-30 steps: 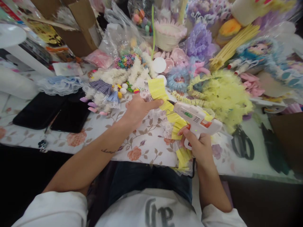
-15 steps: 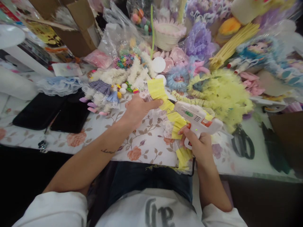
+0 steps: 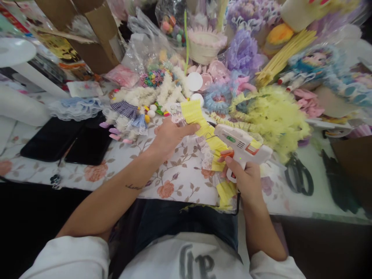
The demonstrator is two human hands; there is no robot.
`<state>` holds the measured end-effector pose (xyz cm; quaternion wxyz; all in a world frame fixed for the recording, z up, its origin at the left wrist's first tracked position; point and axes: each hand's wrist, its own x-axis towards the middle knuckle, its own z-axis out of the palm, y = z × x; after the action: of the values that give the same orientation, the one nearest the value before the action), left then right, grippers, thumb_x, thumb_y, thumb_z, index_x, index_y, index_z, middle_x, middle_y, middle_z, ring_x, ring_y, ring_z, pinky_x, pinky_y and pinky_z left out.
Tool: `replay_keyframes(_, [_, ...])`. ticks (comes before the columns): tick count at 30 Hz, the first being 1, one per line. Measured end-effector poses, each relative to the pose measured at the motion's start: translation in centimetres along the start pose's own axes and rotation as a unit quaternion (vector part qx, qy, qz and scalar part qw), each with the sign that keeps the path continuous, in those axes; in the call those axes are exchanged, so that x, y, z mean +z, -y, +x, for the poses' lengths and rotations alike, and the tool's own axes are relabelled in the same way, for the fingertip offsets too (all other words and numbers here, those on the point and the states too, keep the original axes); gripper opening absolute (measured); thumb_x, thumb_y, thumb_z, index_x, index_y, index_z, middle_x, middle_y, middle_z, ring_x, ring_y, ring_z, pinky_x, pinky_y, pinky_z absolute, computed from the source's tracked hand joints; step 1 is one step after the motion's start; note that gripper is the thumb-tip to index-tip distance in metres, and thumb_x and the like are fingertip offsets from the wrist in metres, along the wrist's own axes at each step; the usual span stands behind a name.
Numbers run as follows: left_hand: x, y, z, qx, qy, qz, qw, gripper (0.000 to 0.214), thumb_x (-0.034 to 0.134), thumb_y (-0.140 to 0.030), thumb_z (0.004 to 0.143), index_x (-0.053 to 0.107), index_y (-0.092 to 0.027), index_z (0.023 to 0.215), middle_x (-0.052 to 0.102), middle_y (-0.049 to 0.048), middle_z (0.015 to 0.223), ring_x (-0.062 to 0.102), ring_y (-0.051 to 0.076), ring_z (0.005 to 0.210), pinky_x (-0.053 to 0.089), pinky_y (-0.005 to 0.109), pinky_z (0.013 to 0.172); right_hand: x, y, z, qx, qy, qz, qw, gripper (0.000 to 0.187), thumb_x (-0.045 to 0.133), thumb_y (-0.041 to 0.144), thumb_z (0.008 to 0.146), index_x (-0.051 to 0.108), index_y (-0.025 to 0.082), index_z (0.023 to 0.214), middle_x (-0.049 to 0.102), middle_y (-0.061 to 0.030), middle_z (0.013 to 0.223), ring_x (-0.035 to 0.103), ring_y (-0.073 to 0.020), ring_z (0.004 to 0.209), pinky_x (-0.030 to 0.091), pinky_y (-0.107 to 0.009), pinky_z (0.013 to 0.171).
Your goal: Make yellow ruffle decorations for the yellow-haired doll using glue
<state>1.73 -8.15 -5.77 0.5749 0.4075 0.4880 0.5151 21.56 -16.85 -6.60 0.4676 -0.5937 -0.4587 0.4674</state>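
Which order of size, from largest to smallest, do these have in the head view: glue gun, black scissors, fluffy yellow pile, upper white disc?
1. Fluffy yellow pile
2. Glue gun, partly hidden by the right hand
3. Black scissors
4. Upper white disc

Over the tablecloth (image 3: 180, 166), a ribbon (image 3: 192, 112) passes beneath the glue gun (image 3: 242, 145). From the glue gun, scissors (image 3: 298, 166) are at four o'clock, a tulle heap (image 3: 281, 120) at two, a basket (image 3: 205, 48) at eleven, a cardboard box (image 3: 106, 27) at ten, and a smartphone (image 3: 87, 145) at nine.
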Motion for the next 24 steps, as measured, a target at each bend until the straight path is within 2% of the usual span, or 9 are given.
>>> replay_keyframes(3, [-0.3,0.2,0.2,0.009,0.037,-0.023,0.999,0.037,0.087,-0.029,0.060,0.074,-0.017,0.093,0.077,0.0080,0.107,0.071,0.027,0.103,0.055,0.040,0.095,0.1,-0.2,0.2,0.000,-0.002,0.012,1.000,0.030,0.073,0.044,0.078,0.071,0.017,0.090,0.070,-0.0017,0.070,0.053,-0.0099,0.042,0.040,-0.023,0.039])
replay_keyframes(7, [-0.3,0.2,0.5,0.013,0.002,-0.039,0.999,0.031,0.089,-0.026,0.059,0.073,-0.017,0.084,0.077,0.0041,0.092,0.070,0.021,0.088,0.057,0.037,0.089,-0.8,-0.1,0.3,-0.027,-0.010,0.058,0.998,0.029,0.072,0.043,0.082,0.072,0.016,0.094,0.072,-0.0022,0.074,0.055,-0.0092,0.041,0.041,-0.022,0.040])
replay_keyframes(10, [0.0,-0.1,0.6,0.001,-0.023,-0.068,0.997,0.027,0.090,-0.019,0.056,0.069,-0.017,0.073,0.075,-0.0011,0.080,0.068,0.016,0.080,0.057,0.031,0.084,-3.4,0.6,0.3,-0.085,-0.087,0.085,0.989,0.028,0.067,0.042,0.085,0.072,0.016,0.095,0.072,-0.0023,0.072,0.057,-0.0098,0.042,0.040,-0.022,0.039])
replay_keyframes(12, [0.4,-0.4,0.6,-0.009,-0.039,-0.071,0.997,0.030,0.090,-0.015,0.054,0.071,-0.018,0.078,0.076,-0.0030,0.080,0.067,0.015,0.081,0.056,0.028,0.079,-6.6,1.1,0.5,-0.136,-0.188,0.070,0.970,0.027,0.065,0.041,0.086,0.072,0.016,0.094,0.070,-0.0020,0.069,0.056,-0.0098,0.041,0.036,-0.021,0.037])
replay_keyframes(14, [0.6,-0.7,0.5,-0.017,-0.044,-0.069,0.997,0.038,0.091,-0.014,0.051,0.073,-0.019,0.084,0.075,-0.0041,0.078,0.067,0.015,0.084,0.056,0.026,0.077,-10.9,1.0,0.8,-0.179,-0.302,0.030,0.936,0.027,0.063,0.041,0.086,0.070,0.016,0.090,0.069,-0.0015,0.065,0.055,-0.0098,0.041,0.036,-0.021,0.037])
replay_keyframes(15, [0.7,-0.8,0.5,-0.018,-0.042,-0.069,0.997,0.042,0.092,-0.014,0.049,0.074,-0.020,0.086,0.075,-0.0045,0.077,0.067,0.015,0.085,0.056,0.026,0.077,-13.3,0.7,1.1,-0.186,-0.358,-0.005,0.915,0.027,0.063,0.042,0.085,0.069,0.015,0.088,0.068,-0.0016,0.064,0.055,-0.0101,0.041,0.038,-0.021,0.039])
replay_keyframes(17, [0.8,-0.9,0.4,-0.016,-0.033,-0.070,0.997,0.046,0.093,-0.014,0.047,0.074,-0.021,0.089,0.075,-0.0050,0.077,0.067,0.016,0.088,0.056,0.026,0.079,-18.2,-0.5,1.8,-0.146,-0.436,-0.090,0.884,0.028,0.068,0.042,0.079,0.068,0.015,0.086,0.067,-0.0021,0.064,0.055,-0.0112,0.041,0.041,-0.023,0.040])
replay_keyframes(20, [0.9,-0.9,0.4,-0.010,-0.031,-0.077,0.997,0.039,0.091,-0.013,0.051,0.074,-0.021,0.085,0.076,-0.0044,0.080,0.068,0.015,0.090,0.056,0.025,0.081,-24.1,-3.0,3.3,-0.013,-0.459,-0.219,0.861,0.030,0.061,0.039,0.082,0.066,0.011,0.093,0.073,-0.0105,0.081,0.064,-0.0163,0.057,0.051,-0.028,0.052])
replay_keyframes(24, [1.1,-0.9,0.3,-0.028,-0.046,-0.062,0.997,0.025,0.087,-0.010,0.056,0.072,-0.018,0.075,0.075,-0.0035,0.077,0.068,0.015,0.085,0.056,0.025,0.080,-27.7,-5.3,5.8,0.049,-0.455,-0.314,0.832,0.026,0.068,0.031,0.076,0.069,0.006,0.083,0.073,-0.0215,0.083,0.070,-0.0296,0.081,0.053,-0.040,0.074])
